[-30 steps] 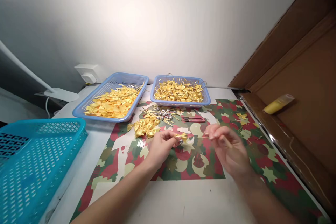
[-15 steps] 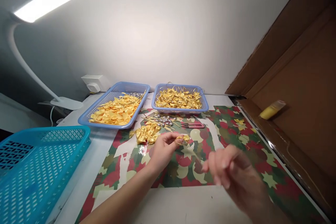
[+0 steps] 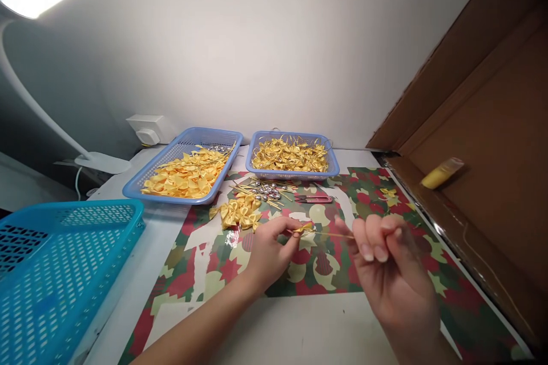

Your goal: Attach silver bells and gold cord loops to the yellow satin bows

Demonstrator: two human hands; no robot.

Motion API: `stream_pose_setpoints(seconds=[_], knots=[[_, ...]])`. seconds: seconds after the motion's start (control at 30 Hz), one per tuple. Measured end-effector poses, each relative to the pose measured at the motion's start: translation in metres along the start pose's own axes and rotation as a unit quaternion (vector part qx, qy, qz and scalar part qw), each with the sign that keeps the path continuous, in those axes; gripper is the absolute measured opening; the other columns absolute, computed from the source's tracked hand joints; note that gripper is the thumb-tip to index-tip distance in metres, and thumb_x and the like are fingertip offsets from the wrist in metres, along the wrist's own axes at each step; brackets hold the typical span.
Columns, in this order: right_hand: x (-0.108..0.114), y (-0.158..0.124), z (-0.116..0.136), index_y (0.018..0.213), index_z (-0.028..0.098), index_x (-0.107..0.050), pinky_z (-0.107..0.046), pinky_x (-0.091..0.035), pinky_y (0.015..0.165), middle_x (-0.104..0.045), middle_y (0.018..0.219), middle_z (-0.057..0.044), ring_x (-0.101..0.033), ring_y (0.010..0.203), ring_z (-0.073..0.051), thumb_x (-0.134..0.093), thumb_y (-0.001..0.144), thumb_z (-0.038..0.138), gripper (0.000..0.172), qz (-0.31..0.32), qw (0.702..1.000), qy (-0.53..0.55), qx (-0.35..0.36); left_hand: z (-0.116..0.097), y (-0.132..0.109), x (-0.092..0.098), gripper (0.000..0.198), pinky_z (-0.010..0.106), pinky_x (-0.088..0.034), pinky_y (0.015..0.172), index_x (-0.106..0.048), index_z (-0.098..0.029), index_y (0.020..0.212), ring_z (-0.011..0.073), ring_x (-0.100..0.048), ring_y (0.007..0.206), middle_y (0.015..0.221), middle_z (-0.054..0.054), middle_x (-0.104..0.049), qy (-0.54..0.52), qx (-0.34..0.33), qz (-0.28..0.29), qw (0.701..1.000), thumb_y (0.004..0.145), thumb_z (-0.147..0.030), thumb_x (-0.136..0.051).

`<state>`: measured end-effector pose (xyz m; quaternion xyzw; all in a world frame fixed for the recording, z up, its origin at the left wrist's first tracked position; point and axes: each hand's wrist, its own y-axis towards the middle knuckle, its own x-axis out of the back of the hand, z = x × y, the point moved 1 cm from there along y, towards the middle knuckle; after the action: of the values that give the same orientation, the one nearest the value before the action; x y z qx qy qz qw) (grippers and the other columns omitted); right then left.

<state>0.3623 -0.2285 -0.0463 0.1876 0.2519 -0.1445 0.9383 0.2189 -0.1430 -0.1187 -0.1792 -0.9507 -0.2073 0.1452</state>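
A small yellow ribbon bow is pinched between the thumb and fingers of my left hand, above the patterned sheet. From the bow a thin gold cord runs right, stretched straight to my right hand, whose curled fingers hold its other end. Just beyond my left hand lies a pile of yellow bows. Behind it are silver beads among short gold cord pieces. A pair of pink thread snips rests to the right of the beads.
Two blue baskets stand at the back: the left basket holds yellow bows and beads, the right basket bows with gold cords. A turquoise basket is at left, near a lamp. A cardboard wall borders the right, with a yellow-filled tube.
My right hand has risen and turned palm toward me, and the cord now shows as a straight line. The left hand keeps the bow in nearly the same place. The view has shifted slightly.
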Motion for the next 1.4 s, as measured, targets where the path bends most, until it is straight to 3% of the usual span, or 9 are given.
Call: stream_pose_setpoints(seconds=[0.17, 0.27, 0.37, 0.47, 0.6, 0.8, 0.93, 1.1, 1.4], knots=[[-0.004, 0.003, -0.003, 0.082, 0.027, -0.068, -0.038, -0.056, 0.090, -0.040, 0.057, 0.007, -0.045, 0.055, -0.008, -0.065, 0.089, 0.033, 0.010, -0.045, 0.998, 0.036, 0.001, -0.001, -0.001, -0.002, 0.016, 0.025, -0.050, 0.064, -0.069, -0.018, 0.076, 0.0150, -0.064, 0.067, 0.075, 0.003, -0.073, 0.014, -0.034, -0.021, 0.999, 0.079, -0.011, -0.055], [-0.009, -0.011, -0.008, 0.080, 0.025, -0.066, -0.034, -0.055, 0.090, -0.041, 0.057, 0.007, -0.045, 0.055, -0.007, -0.061, 0.091, 0.032, 0.014, -0.028, 0.996, 0.073, -0.036, 0.000, 0.001, -0.004, 0.010, 0.025, -0.049, 0.061, -0.069, -0.017, 0.074, 0.0154, -0.063, 0.064, 0.072, 0.004, -0.072, -0.063, 0.077, -0.008, 0.995, 0.078, -0.018, -0.060], [-0.009, -0.027, -0.014, 0.079, 0.026, -0.065, -0.035, -0.055, 0.088, -0.039, 0.057, 0.007, -0.044, 0.054, -0.008, -0.060, 0.092, 0.034, 0.016, -0.010, 0.994, 0.083, -0.067, 0.001, 0.004, -0.005, 0.015, 0.024, -0.048, 0.058, -0.069, -0.015, 0.072, 0.0151, -0.061, 0.061, 0.068, 0.004, -0.070, -0.189, 0.227, -0.006, 0.956, 0.075, -0.030, -0.069], [-0.001, -0.036, -0.022, 0.078, 0.025, -0.065, -0.035, -0.053, 0.089, -0.041, 0.057, 0.006, -0.047, 0.056, -0.008, -0.060, 0.091, 0.036, 0.018, -0.012, 0.995, 0.069, -0.071, -0.001, 0.006, -0.003, 0.018, 0.023, -0.047, 0.059, -0.069, -0.014, 0.067, 0.0128, -0.059, 0.060, 0.066, 0.004, -0.069, -0.262, 0.300, -0.011, 0.917, 0.066, -0.030, -0.077], [0.012, -0.043, -0.035, 0.078, 0.026, -0.065, -0.034, -0.052, 0.085, -0.044, 0.058, 0.005, -0.050, 0.061, -0.010, -0.061, 0.091, 0.038, 0.018, -0.028, 0.996, 0.029, -0.079, -0.004, 0.007, -0.001, 0.019, 0.021, -0.046, 0.058, -0.069, -0.013, 0.064, 0.0110, -0.058, 0.059, 0.066, 0.003, -0.068, -0.318, 0.332, -0.005, 0.888, 0.062, -0.029, -0.079], [0.033, -0.049, -0.042, 0.072, 0.022, -0.062, -0.022, -0.043, 0.055, -0.030, 0.054, 0.007, -0.033, 0.048, -0.007, -0.064, 0.088, 0.037, 0.022, -0.112, 0.981, 0.034, -0.154, 0.000, 0.010, 0.005, 0.023, 0.019, -0.047, 0.059, -0.068, -0.013, 0.064, 0.0103, -0.061, 0.065, 0.066, 0.001, -0.065, -0.423, 0.377, -0.012, 0.824, 0.057, -0.029, -0.084], [0.043, -0.048, -0.044, 0.071, 0.021, -0.061, -0.021, -0.038, 0.051, -0.028, 0.055, 0.007, -0.028, 0.049, -0.006, -0.071, 0.082, 0.036, 0.021, -0.166, 0.964, 0.052, -0.201, -0.001, 0.011, 0.008, 0.026, 0.018, -0.047, 0.058, -0.070, -0.013, 0.067, 0.0111, -0.063, 0.067, 0.070, 0.002, -0.066, -0.456, 0.383, 0.014, 0.803, 0.053, -0.028, -0.087], [0.043, -0.043, -0.058, 0.076, 0.020, -0.065, -0.020, -0.035, 0.050, -0.029, 0.057, 0.008, -0.026, 0.050, -0.005, -0.078, 0.075, 0.039, 0.023, -0.156, 0.944, 0.047, -0.286, -0.006, 0.010, 0.007, 0.024, 0.017, -0.044, 0.053, -0.071, -0.013, 0.068, 0.0099, -0.059, 0.066, 0.072, 0.002, -0.065, -0.451, 0.363, 0.065, 0.813, 0.057, -0.029, -0.086], [0.020, -0.006, -0.070, 0.081, 0.020, -0.066, -0.019, -0.035, 0.050, -0.039, 0.058, 0.007, -0.037, 0.052, -0.005, -0.083, 0.067, 0.048, 0.036, -0.169, 0.956, -0.060, -0.232, -0.005, 0.009, 0.003, 0.025, 0.019, -0.046, 0.058, -0.073, -0.014, 0.073, 0.0124, -0.057, 0.074, 0.084, 0.005, -0.067, -0.415, 0.347, 0.042, 0.840, 0.056, -0.028, -0.085]])
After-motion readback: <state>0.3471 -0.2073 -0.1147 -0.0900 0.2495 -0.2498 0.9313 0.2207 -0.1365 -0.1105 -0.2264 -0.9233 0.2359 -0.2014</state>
